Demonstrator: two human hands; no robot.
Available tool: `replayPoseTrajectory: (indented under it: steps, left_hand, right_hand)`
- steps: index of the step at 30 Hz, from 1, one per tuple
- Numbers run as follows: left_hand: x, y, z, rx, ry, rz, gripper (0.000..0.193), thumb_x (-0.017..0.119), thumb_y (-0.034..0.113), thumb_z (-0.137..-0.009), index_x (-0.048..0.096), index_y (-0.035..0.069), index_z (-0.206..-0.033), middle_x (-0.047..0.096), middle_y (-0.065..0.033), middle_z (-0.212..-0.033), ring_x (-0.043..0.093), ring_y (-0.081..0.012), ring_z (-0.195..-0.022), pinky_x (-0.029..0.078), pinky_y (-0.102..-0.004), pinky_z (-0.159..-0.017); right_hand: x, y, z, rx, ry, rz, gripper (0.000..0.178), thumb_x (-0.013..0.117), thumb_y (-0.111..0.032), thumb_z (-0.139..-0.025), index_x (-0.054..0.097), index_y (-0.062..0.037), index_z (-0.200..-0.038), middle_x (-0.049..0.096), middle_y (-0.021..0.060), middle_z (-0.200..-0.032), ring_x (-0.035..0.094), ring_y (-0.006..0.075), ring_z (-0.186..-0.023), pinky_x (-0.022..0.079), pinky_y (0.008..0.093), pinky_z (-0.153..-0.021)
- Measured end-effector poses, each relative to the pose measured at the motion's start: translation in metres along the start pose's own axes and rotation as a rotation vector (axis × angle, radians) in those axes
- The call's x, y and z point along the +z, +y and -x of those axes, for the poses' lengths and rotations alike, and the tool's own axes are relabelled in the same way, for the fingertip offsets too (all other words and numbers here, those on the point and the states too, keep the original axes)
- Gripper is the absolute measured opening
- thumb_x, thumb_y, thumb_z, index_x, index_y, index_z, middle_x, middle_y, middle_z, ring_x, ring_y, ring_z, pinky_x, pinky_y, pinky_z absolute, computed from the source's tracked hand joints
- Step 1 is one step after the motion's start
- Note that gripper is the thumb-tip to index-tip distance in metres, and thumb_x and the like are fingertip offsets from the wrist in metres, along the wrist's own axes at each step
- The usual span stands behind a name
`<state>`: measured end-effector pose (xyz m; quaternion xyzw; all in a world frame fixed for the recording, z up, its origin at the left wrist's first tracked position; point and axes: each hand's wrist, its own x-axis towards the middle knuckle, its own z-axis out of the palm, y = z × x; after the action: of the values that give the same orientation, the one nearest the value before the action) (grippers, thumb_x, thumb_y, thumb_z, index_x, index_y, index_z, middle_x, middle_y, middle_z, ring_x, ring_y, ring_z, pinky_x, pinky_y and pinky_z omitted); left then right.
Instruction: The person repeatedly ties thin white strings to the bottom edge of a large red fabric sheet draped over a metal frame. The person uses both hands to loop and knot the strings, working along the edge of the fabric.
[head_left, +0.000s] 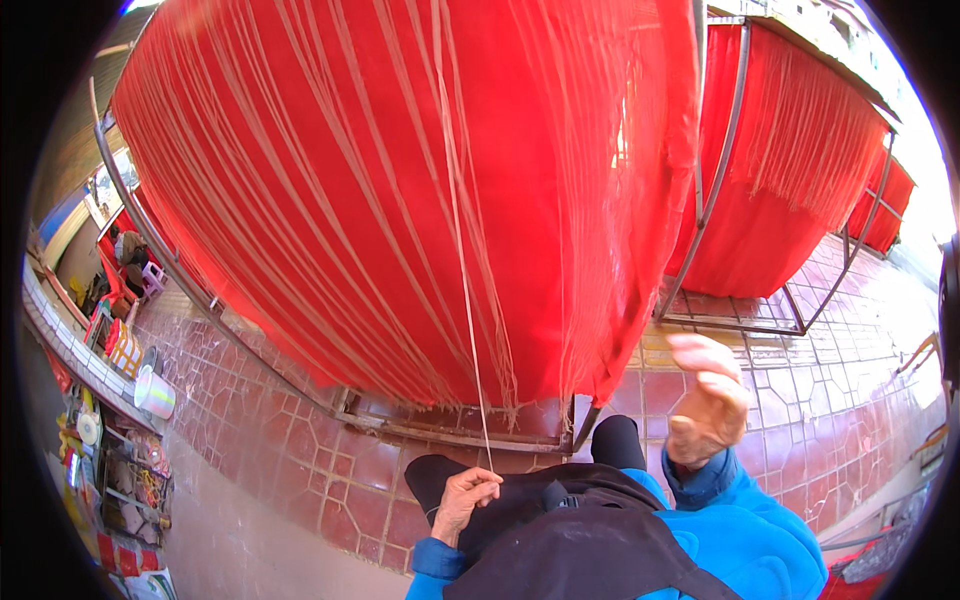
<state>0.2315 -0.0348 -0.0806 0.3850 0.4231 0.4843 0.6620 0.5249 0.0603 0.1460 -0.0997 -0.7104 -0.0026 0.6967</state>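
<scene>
My left hand [468, 500] pinches the lower end of a long, pale strand [465, 290] in front of my dark apron [570, 550]. Pulled taut, the strand runs up past a large red cloth [520, 200]. Many similar thin strands hang in rows against that cloth, some bunched, with ragged lower ends; their material is unclear. To the right of the cloth, my right hand [710, 405] is raised with its fingers loosely bent and apart, slightly smeared by motion. Nothing shows in it.
A metal frame [160, 235] stands around the red cloth, its lower bar close to my legs. Further right stands another frame with red cloth and strands [800, 140]. Beside cluttered shelves [125, 470] at left is a white bucket [154, 392]. Tiled floor [365, 500] lies below.
</scene>
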Motion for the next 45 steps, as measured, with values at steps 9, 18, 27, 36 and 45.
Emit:
replayPoseTrajectory:
  steps: [9,18,27,36,45]
  left_hand:
    - [0.004,-0.001,0.003,-0.032,0.013,-0.04,0.007,0.062,0.004,-0.084,0.065,0.001,-0.09,0.061,-0.0052,-0.071,0.049,-0.0071,-0.056,0.035,-0.0187,-0.05]
    - [-0.038,0.019,0.008,0.216,0.345,-0.032,0.009,0.062,0.002,-0.083,0.065,-0.001,-0.09,0.061,-0.0046,-0.067,0.049,-0.0053,-0.051,0.036,-0.0162,-0.045]
    - [-0.094,0.025,-0.003,0.354,0.664,-0.076,0.005,0.061,0.0,-0.083,0.062,0.001,-0.088,0.059,-0.0047,-0.063,0.047,-0.0053,-0.045,0.033,-0.0173,-0.039]
    - [-0.095,0.025,-0.01,0.388,0.678,-0.11,0.004,0.061,0.004,-0.084,0.061,0.001,-0.087,0.058,-0.0046,-0.061,0.045,-0.006,-0.043,0.031,-0.018,-0.038]
    - [-0.054,0.004,-0.032,0.225,0.517,-0.185,0.012,0.059,0.013,-0.088,0.06,0.003,-0.094,0.057,-0.0023,-0.064,0.042,-0.0035,-0.047,0.029,-0.0174,-0.041]
  right_hand:
    - [0.11,0.034,-0.095,0.776,-0.283,-0.672,0.074,0.065,-0.027,-0.085,0.023,-0.0011,-0.141,0.049,0.0205,-0.128,0.05,0.0288,-0.118,0.039,0.0423,-0.1]
    - [0.052,0.01,-0.116,0.721,-0.259,-0.525,0.024,0.048,-0.013,-0.095,0.061,0.0068,-0.097,0.056,0.0057,-0.057,0.053,0.01,-0.047,0.044,0.0222,-0.046]
    - [-0.008,-0.027,-0.151,0.121,-0.103,-0.879,0.033,0.031,-0.017,-0.099,0.053,0.0079,-0.094,0.047,0.0055,-0.048,0.044,0.0111,-0.038,0.046,0.0294,-0.045]
    - [-0.008,-0.044,-0.135,0.296,-0.117,-1.083,0.029,0.034,-0.014,-0.098,0.055,0.0059,-0.095,0.051,0.0101,-0.05,0.045,0.0151,-0.036,0.043,0.0313,-0.038]
    - [0.081,-0.015,0.001,0.559,-0.67,-0.408,0.024,0.053,-0.009,-0.089,0.056,0.0026,-0.109,0.061,0.0129,-0.074,0.061,0.0229,-0.064,0.047,0.032,-0.057]
